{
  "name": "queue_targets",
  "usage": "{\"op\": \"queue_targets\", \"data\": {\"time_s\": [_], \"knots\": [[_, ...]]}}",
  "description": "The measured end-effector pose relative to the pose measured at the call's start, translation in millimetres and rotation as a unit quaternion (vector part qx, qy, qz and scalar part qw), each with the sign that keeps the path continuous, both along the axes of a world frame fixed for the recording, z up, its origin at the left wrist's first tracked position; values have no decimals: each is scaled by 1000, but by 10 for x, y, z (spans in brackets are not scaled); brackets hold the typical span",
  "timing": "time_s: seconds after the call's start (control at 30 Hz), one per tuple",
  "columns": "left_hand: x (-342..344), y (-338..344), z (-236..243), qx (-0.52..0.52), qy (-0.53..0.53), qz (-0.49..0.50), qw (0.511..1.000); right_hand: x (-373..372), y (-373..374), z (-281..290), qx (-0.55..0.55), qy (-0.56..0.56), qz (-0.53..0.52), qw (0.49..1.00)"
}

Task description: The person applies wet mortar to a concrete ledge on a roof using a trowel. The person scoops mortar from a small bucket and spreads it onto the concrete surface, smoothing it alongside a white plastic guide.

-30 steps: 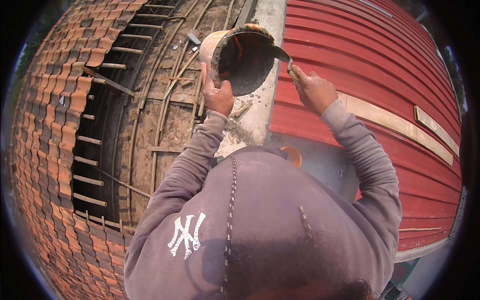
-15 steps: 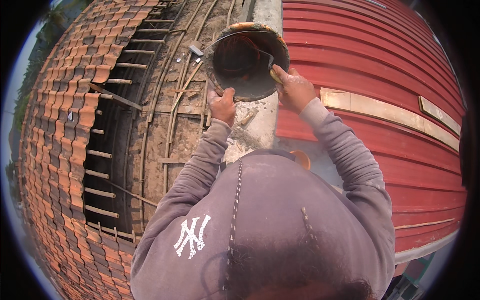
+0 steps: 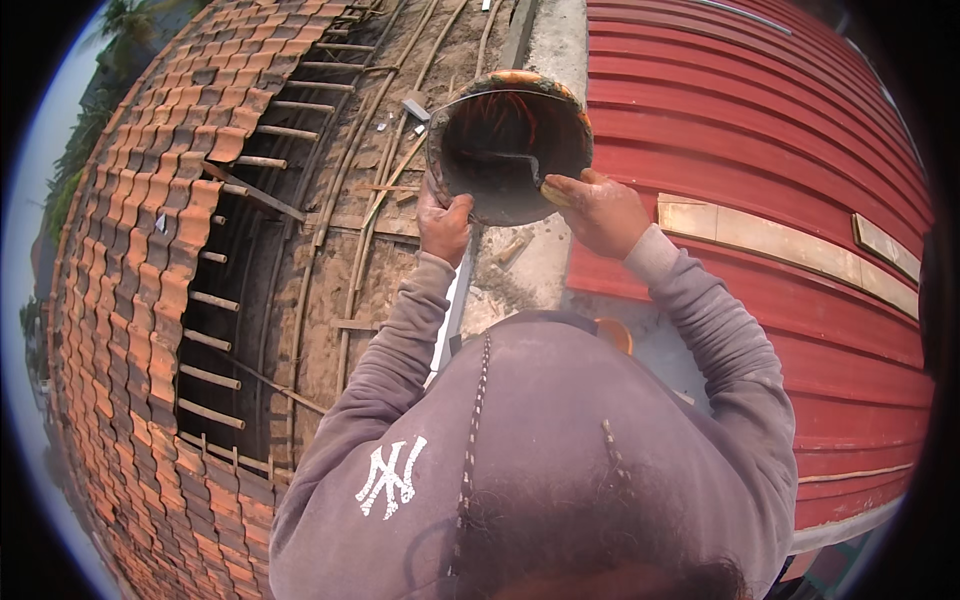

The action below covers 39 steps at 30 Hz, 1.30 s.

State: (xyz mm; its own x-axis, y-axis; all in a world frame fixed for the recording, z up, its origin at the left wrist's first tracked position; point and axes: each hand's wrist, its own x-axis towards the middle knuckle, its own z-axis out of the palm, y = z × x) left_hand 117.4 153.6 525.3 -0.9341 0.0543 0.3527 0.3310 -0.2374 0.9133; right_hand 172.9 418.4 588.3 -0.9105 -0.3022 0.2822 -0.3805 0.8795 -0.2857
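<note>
I hold a grime-crusted bucket [image 3: 510,135] tilted with its mouth toward me, its dark inside streaked with orange. My left hand [image 3: 446,218] grips it at the lower left rim, thumb over the edge. My right hand [image 3: 600,210] is closed on the yellowish handle of a trowel [image 3: 515,157] at the bucket's right side. The trowel's bent metal part reaches inside the bucket, where its blade is hard to make out against the dark. Below the bucket is a pale concrete ledge [image 3: 510,270] with small debris.
Left, a clay-tile roof [image 3: 120,330] ends over exposed bamboo rafters, beside dirty boards with loose sticks [image 3: 365,280]. Right, a red metal roof [image 3: 750,130] carries pale planks [image 3: 760,240]. An orange round object [image 3: 614,334] is partly hidden by my body. Trees [image 3: 70,150] show at the far left.
The bucket has turned to show more of its inside and shifted right. My right hand and the trowel have come lower, with the trowel's bent part moving down inside the bucket.
</note>
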Motion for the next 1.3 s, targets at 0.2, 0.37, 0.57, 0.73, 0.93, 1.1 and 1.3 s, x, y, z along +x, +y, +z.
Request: {"op": "queue_targets", "data": {"time_s": [0.2,0.37,0.57,0.73,0.93,1.1,1.3], "knots": [[103,46,57,-58,-2,1,998,97,111,-59,-8,6,-25,1000],[119,92,74,-70,-7,9,997,189,82,-90,-83,44,-50,994],[77,222,31,-85,28,-8,996,188,189,-238,51,25,0,998],[110,209,-92,-119,49,41,991,214,359,-40,9,23,-46,999],[136,385,-60,-70,5,-9,998,301,-56,-195,18,-5,-114,993],[144,353,91,-113,6,32,993,297,-110,-230,-12,-14,-125,992],[175,513,235,-81,41,19,996,131,-368,-257,50,-57,-158,985]]}}
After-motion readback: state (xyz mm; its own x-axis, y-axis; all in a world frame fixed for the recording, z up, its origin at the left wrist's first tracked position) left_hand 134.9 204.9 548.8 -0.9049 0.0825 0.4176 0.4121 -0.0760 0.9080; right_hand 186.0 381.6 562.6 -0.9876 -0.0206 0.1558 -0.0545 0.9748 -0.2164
